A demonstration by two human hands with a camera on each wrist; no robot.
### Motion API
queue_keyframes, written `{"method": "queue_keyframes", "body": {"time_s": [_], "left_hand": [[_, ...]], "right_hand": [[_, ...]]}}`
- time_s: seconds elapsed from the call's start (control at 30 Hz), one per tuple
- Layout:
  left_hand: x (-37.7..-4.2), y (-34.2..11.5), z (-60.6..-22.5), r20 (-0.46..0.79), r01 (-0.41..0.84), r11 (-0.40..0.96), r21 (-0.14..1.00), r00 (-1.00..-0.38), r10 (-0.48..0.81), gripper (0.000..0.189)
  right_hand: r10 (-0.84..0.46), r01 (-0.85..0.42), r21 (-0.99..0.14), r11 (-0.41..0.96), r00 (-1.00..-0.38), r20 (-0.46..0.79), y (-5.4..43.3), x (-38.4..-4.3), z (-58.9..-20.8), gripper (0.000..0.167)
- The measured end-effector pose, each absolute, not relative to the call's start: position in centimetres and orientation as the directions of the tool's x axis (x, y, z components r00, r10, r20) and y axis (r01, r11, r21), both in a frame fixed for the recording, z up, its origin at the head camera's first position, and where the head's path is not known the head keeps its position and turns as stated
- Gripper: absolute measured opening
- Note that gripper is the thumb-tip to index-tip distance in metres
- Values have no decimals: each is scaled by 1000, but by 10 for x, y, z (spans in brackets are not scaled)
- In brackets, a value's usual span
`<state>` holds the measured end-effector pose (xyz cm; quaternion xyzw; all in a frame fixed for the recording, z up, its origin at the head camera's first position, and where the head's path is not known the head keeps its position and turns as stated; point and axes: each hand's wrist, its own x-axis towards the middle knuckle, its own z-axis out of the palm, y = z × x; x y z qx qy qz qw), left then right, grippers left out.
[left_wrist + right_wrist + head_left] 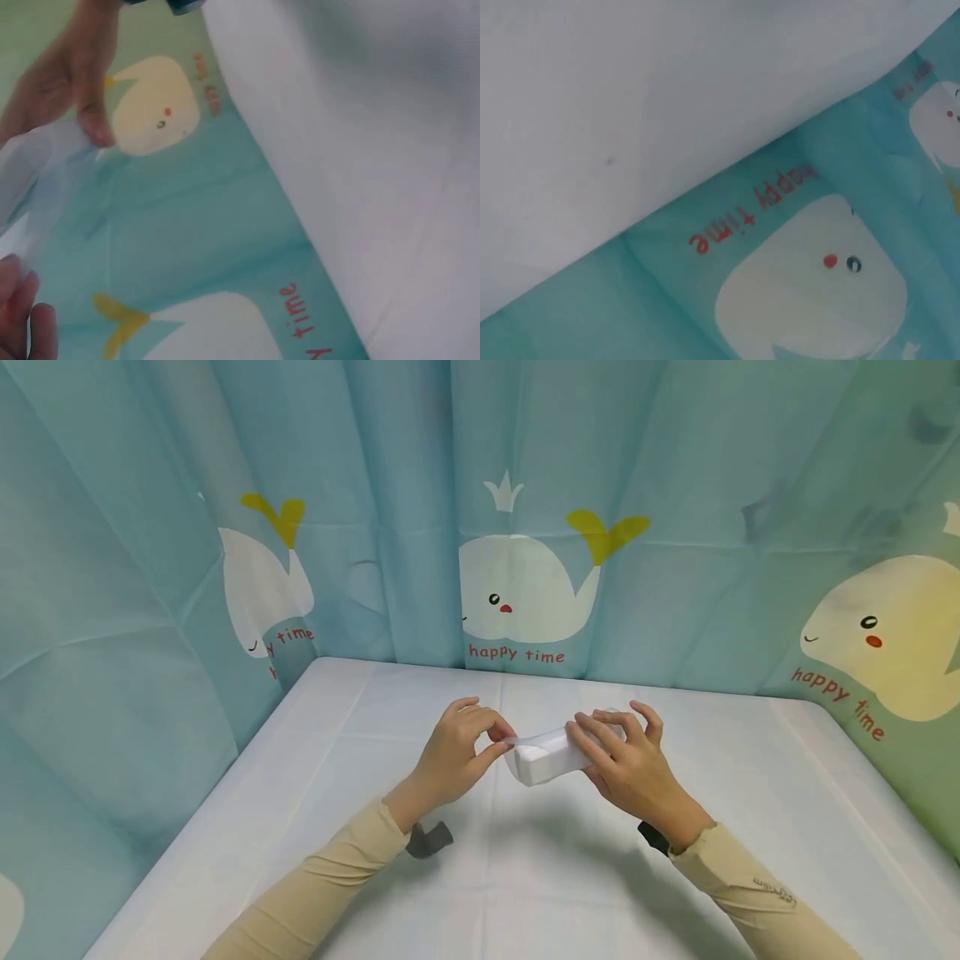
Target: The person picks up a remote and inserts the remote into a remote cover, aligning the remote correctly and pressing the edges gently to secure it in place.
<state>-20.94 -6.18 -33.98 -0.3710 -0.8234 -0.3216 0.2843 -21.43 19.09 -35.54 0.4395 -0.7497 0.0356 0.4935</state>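
Observation:
A small white oblong block, partly covered by thin translucent film, is held above the white table. My right hand grips its right part, fingers over the top and the thumb mostly hidden. At the block's left end, my left hand pinches the edge of the film between thumb and fingertips. In the left wrist view the film stretches between the right hand and the left fingertips. Neither hand nor block appears in the right wrist view. What the block is cannot be told.
The table has a white cover, with its far edge against a blue curtain printed with whales. Dark wrist-worn pieces show below the left wrist and at the right one. Shadows of both arms fall on the table.

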Motion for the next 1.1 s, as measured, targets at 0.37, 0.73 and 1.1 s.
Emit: {"method": "queue_keyframes", "body": {"time_s": [0.37, 0.73, 1.1], "left_hand": [[-209, -66, -338, 771, 882, 441, 164, -393, 501, 15], [-210, -67, -336, 670, 762, 539, -360, -191, 717, 24], [-212, -70, -349, 693, 735, 521, -434, -97, 714, 28]], "right_hand": [[-600, -766, 195, 612, -289, 746, 199, -215, -353, 61], [-642, -732, 290, 617, -255, 723, 202, -215, -349, 55], [-606, -711, 205, 673, -371, 704, 193, -210, -346, 68]]}}
